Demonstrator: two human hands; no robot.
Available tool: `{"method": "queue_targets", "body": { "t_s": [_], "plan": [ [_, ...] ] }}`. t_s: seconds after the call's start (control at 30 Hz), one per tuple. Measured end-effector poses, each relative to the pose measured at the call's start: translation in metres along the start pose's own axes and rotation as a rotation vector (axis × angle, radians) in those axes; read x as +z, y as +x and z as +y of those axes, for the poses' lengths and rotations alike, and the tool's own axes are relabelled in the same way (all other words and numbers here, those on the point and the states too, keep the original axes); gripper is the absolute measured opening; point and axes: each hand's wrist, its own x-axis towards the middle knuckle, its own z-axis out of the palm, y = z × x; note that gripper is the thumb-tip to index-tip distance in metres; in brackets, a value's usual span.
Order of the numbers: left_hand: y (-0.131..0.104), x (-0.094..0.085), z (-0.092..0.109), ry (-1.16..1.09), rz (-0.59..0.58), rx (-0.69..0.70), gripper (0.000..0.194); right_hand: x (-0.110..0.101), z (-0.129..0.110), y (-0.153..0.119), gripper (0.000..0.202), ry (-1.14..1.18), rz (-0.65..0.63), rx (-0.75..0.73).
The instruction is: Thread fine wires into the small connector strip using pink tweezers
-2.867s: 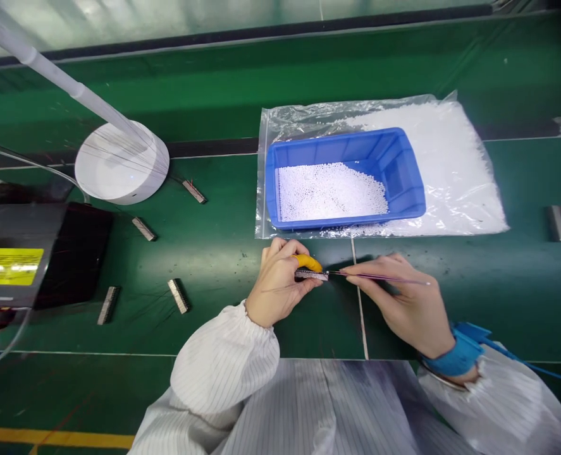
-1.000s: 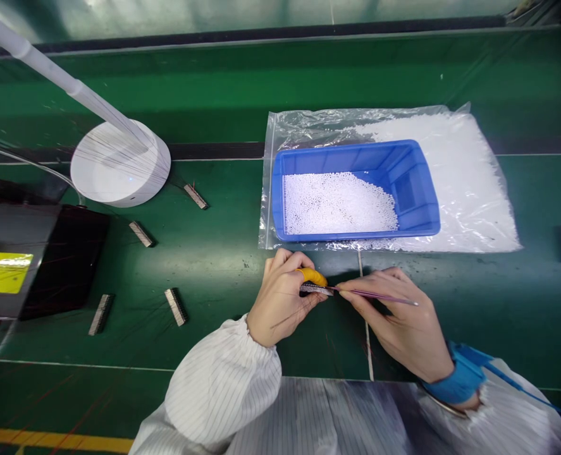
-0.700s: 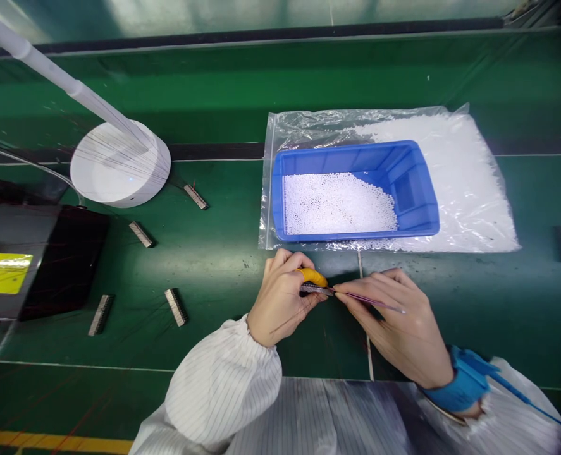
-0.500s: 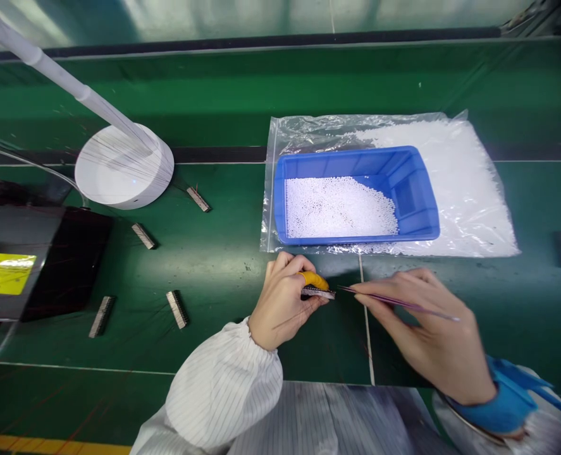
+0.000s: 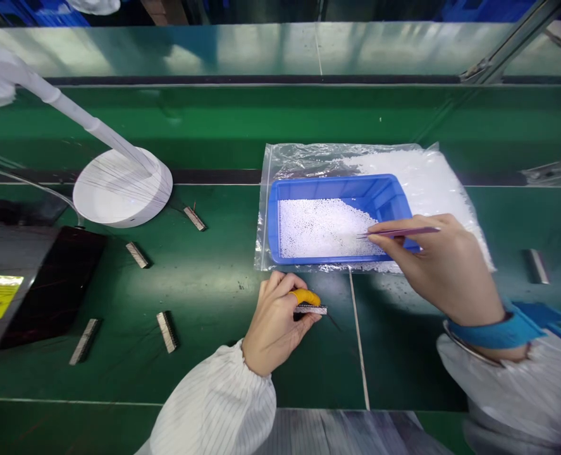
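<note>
Between thumb and fingers, my left hand [image 5: 275, 322] grips a small pale connector block [image 5: 312, 309] with dark pins, close above the bench. A yellow finger cot [image 5: 306, 296] covers one of its fingers. My right hand [image 5: 432, 265], wearing a blue wrist strap [image 5: 493, 330], pinches purple tweezers [image 5: 406, 232] over the right side of the blue bin [image 5: 344, 260]. The tweezers' tips are at the small white beads [image 5: 318, 227] inside; whether a bead is between them I cannot tell.
Under the bin lies a clear zip bag [image 5: 436, 183] full of white beads. Several similar blocks [image 5: 167, 332] lie on the green bench to the left, and another block [image 5: 537, 266] lies far right. A white lamp base [image 5: 123, 196] and a black box [image 5: 47, 278] stand at left.
My right hand has moved the tweezers from beside the connector block up and away to the beads in the bin. My left hand keeps its grip. The camera view has tilted up.
</note>
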Motion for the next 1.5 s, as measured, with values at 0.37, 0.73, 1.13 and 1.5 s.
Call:
{"method": "queue_targets", "body": {
  "t_s": [0.37,0.73,1.13,1.5],
  "plan": [
    [0.000,0.002,0.001,-0.005,0.039,0.015,0.015,0.013,0.008,0.007,0.021,0.060,-0.074,-0.075],
    [0.000,0.000,0.002,0.055,0.041,0.045,0.017,0.019,0.013,0.005,0.027,-0.005,-0.092,-0.112],
    [0.000,0.003,-0.001,0.077,0.031,0.041,0.019,0.012,0.011,0.006,0.033,-0.003,-0.174,-0.051],
    [0.000,0.001,0.001,0.096,0.037,0.056,0.022,0.018,0.013,0.008,0.032,-0.024,-0.186,-0.082]
  ]
}}
